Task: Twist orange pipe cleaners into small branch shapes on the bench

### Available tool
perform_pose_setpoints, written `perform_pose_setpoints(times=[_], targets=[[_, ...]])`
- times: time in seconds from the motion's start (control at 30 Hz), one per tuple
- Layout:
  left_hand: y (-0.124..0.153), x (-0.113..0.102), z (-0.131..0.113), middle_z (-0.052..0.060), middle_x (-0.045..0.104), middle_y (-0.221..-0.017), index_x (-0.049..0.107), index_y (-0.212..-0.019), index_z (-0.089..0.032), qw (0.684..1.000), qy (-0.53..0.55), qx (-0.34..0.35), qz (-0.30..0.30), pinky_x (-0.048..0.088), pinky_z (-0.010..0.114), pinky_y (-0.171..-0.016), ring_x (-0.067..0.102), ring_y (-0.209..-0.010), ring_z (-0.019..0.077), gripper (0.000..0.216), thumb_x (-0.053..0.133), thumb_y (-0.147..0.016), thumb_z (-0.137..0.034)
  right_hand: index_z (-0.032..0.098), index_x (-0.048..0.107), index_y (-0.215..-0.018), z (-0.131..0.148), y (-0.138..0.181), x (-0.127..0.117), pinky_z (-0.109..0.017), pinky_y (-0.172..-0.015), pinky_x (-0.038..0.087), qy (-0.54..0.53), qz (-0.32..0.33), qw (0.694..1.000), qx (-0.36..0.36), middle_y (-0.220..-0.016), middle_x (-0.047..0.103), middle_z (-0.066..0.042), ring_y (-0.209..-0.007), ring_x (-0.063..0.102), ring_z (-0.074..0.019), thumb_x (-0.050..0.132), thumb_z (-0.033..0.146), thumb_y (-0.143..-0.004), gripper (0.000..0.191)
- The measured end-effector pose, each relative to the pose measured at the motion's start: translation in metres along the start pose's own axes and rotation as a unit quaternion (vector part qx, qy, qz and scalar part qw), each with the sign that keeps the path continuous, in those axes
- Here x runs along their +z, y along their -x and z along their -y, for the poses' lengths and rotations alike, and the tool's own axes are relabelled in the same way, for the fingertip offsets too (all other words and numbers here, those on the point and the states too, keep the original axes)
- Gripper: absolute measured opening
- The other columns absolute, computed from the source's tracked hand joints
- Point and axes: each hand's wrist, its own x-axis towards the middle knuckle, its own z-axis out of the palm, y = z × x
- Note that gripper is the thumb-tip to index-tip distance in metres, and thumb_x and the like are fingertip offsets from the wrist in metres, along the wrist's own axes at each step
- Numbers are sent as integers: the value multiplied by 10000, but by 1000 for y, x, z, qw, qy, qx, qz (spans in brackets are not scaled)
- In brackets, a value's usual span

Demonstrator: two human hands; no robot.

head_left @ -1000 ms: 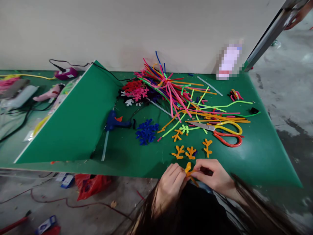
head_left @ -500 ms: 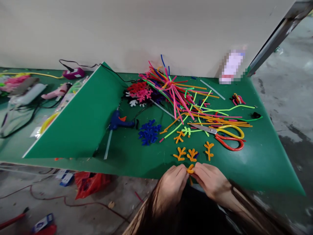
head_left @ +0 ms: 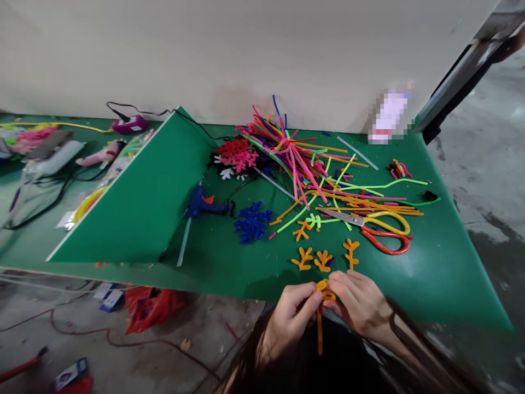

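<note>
An orange pipe cleaner (head_left: pixel 320 331) is pinched between my two hands at the table's front edge. It is bent into small loops at the top, and a straight tail hangs down. My left hand (head_left: pixel 294 307) grips it from the left with thumb and fingers. My right hand (head_left: pixel 359 301) closes on the looped part from the right. Just beyond lie several finished-looking orange branched pieces, among them one at the left (head_left: pixel 302 259), one in the middle (head_left: pixel 324 261) and one at the right (head_left: pixel 351 254). A light green branched piece (head_left: pixel 314 220) lies behind them.
Scissors (head_left: pixel 381 230) with yellow and red handles lie right of centre. Behind spreads a heap of coloured pipe cleaners (head_left: pixel 295 158). Blue branched pieces (head_left: pixel 253 221) and a blue glue gun (head_left: pixel 203 202) lie left, beside a slanted green board (head_left: pixel 118 202). A blurred-out upright object (head_left: pixel 388 115) leans on the wall.
The orange pipe cleaner now shows a second loop and a longer hanging tail. My left hand has shifted slightly down, its thumb now on the piece. A dark shape has appeared behind the post at right.
</note>
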Motion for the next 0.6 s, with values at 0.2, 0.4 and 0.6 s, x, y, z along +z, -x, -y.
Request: perform_pose_setpoints(times=[0.2,0.4,0.6], targets=[[2,1,-3,-18,420,-530,477,-611,-168,998,24,19,50,344,228,-497,413,-497,105,442,382,-906,-483,128,538,-909,-7,-6,-13,-289,-524,375,0,44,996,-81,-668,610,-31,-551,527,-148,364,173,-962,187],[3,-1,-3,-12,428,-547,456,-638,-171,993,49,33,100,345,231,-507,405,-505,106,432,342,-926,-473,130,549,-898,-4,-7,-19,-302,-516,366,18,48,994,-94,-641,597,-27,-537,517,-152,349,141,-948,206],[3,-7,-4,13,462,-631,438,-690,-168,986,-3,59,153,373,230,-537,430,-554,110,370,293,-953,-383,122,564,-858,-4,-6,-19,-306,-507,360,9,55,993,-109,-636,600,-35,-531,509,-150,286,97,-942,292]])
